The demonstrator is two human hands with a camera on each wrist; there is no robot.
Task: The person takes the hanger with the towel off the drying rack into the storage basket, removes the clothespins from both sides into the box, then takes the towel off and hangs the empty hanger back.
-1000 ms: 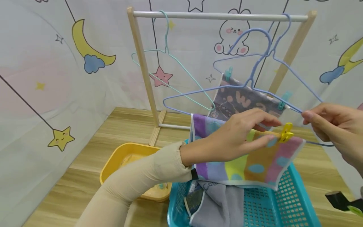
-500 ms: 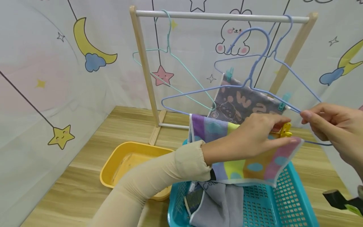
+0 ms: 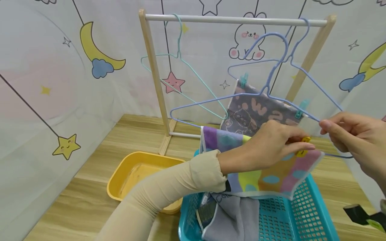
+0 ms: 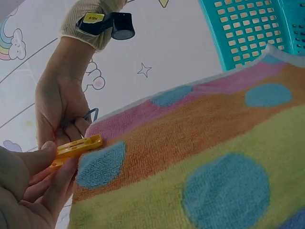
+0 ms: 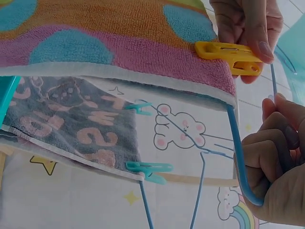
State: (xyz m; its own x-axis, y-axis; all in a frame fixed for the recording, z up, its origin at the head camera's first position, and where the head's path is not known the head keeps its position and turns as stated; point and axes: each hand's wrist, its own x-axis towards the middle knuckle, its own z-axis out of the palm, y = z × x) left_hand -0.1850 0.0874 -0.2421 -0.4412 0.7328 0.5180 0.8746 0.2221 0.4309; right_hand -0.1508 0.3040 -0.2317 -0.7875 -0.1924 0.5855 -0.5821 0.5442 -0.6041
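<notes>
A multicoloured striped towel (image 3: 275,177) with blue spots hangs folded over the lower bar of a blue hanger (image 3: 217,99). My left hand (image 3: 262,149) pinches a yellow clothespin (image 5: 228,53) between thumb and fingers, at the towel's upper right corner. In the left wrist view the clothespin's front end overlaps the towel's edge. My right hand (image 3: 357,137) grips the right end of the hanger, its fingers curled round the wire just beyond the towel. The hanger's hook stands free in front of the rack.
Behind is a rack with a white rail (image 3: 211,19), bearing a mint hanger (image 3: 200,78) and another blue hanger with a grey printed towel (image 3: 241,115) held by teal clothespins (image 3: 298,113). Below are a teal basket (image 3: 324,214) containing a grey cloth (image 3: 232,217), and a yellow tub (image 3: 116,177).
My left hand has moved right along the towel and closed its thumb and fingers on the yellow clothespin. My right hand keeps its hold on the hanger's end.
</notes>
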